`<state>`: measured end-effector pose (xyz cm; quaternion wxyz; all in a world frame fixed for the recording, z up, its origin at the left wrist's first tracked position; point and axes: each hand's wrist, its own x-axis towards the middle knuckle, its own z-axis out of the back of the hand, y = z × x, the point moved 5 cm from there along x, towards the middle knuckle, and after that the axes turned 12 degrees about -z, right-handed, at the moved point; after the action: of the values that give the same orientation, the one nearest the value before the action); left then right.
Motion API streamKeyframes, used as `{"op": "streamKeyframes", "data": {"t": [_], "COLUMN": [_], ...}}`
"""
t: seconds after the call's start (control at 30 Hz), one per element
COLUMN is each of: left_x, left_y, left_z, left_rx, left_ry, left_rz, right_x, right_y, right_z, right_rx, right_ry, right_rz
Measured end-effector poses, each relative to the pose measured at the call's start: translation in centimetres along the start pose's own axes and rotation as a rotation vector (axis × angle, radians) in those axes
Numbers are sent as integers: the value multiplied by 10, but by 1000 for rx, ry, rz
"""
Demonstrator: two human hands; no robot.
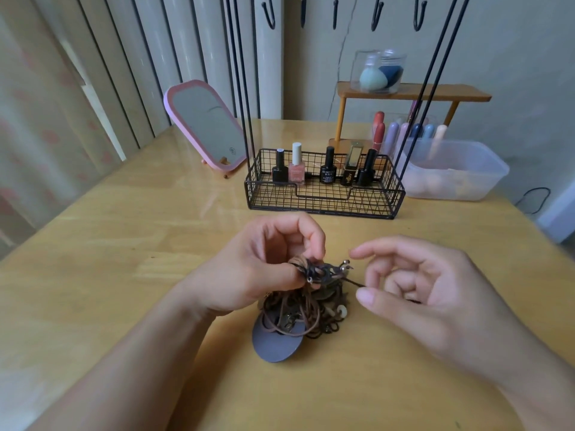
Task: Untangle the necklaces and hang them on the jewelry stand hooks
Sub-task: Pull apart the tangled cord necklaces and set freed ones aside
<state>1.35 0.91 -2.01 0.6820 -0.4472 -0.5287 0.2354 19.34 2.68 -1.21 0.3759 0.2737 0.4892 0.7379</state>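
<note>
tangled necklaces [306, 301] are held above the tabletop [124, 250].
the knot is pinched in the left hand [258, 269] grip; one thin cord is pinched in the right hand [413, 293] grip, below the stand hooks [376, 14].

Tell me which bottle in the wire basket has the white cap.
The pink nail polish bottle, second from the left in the wire basket. It alone has a white cap and pale body; the others are dark with black caps.

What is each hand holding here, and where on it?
The left hand pinches the knot atop the tangled necklaces. The right hand pinches one thin cord leading out of that knot.
</note>
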Motion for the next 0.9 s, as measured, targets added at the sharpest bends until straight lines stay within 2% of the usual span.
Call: {"op": "streamKeyframes", "data": {"t": [0.2,0.37,0.5,0.63,0.9], "left_x": [1,1,2,1,3], "left_y": [3,0,-1,3,-3], "left_z": [-2,-5,-8,-8,-8], "left_rx": [17,-67,48,161,230], "left_ry": [14,29,10,43,-1], "left_rz": [1,44,50,63,-67], "right_x": [-1,-2,-7,-12,-10], "right_y": [0,3,8,14,12], "right_z": [2,4,2,1,-4], "right_rx": [-118,14,-12,-154,-268], "right_ry": [-109,-151,-194,-298,-335], "right_rz": [71,133,216,312,354]}}
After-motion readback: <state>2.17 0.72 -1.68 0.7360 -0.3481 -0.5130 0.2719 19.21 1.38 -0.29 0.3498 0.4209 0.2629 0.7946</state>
